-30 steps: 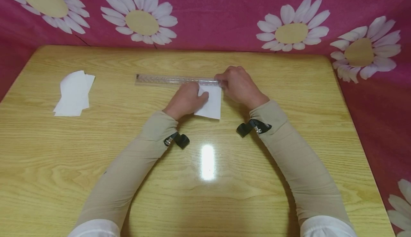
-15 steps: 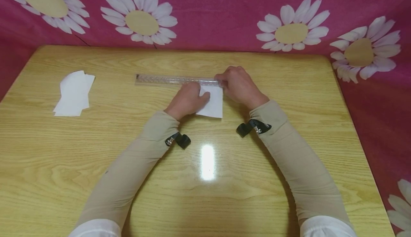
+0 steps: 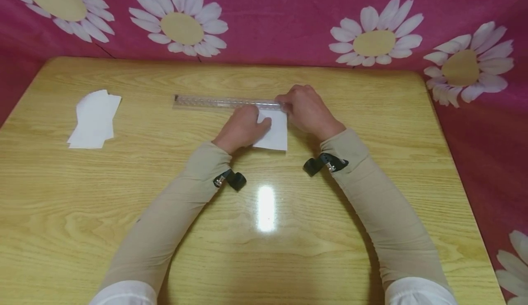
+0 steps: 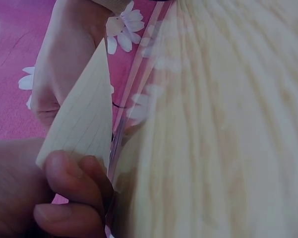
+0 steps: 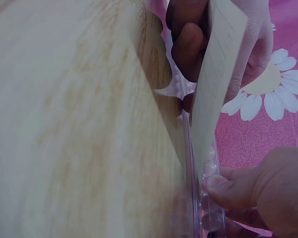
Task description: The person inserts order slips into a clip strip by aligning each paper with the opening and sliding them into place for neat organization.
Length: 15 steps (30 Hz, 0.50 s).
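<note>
A clear plastic ruler (image 3: 206, 102) stretches left to right near the back of the table. My right hand (image 3: 310, 111) pinches its right end, thumb on the face in the right wrist view. My left hand (image 3: 241, 128) grips a small white sheet of paper (image 3: 275, 133), with the thumb above and curled fingers beneath. The paper's upper edge meets the ruler's near side. Faint ruled lines show on the paper's underside (image 4: 87, 111) in the left wrist view, where the sheet tilts up from the table. The left fingertips are hidden from the head view.
A few overlapping white paper pieces (image 3: 94, 119) lie on the left of the wooden table (image 3: 198, 254). A pink cloth (image 3: 272, 16) with white daisies hangs behind the table's back edge. Black camera mounts (image 3: 235, 180) stick out from both sleeves.
My left hand has slid slightly to the right with the paper, along the ruler. The right hand and the ruler have stayed in place.
</note>
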Available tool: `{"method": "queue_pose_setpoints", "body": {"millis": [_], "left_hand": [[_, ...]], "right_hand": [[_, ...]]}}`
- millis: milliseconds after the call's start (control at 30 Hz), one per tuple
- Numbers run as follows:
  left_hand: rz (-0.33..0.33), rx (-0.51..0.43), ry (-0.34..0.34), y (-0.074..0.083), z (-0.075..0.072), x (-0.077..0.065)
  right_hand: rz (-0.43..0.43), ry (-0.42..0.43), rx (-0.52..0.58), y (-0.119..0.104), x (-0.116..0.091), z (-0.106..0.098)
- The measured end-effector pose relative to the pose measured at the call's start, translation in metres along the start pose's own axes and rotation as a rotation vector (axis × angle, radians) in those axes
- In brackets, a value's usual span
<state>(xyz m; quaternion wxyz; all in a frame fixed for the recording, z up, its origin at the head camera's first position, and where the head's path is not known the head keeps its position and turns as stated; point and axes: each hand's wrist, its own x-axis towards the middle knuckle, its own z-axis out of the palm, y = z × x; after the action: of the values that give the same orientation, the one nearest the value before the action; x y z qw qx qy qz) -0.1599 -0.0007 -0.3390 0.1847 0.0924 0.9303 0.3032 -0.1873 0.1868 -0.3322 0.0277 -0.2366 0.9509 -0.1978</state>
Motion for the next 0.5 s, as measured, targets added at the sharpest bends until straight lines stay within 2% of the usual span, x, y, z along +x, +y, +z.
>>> {"method": "queue_pose_setpoints", "body": {"millis": [500], "left_hand": [[0.028,-0.010,0.009,0.0030,0.0045,0.0018]], "right_hand": [[-0.018,0.005,-0.007,0.0001,-0.0005,0.0001]]}}
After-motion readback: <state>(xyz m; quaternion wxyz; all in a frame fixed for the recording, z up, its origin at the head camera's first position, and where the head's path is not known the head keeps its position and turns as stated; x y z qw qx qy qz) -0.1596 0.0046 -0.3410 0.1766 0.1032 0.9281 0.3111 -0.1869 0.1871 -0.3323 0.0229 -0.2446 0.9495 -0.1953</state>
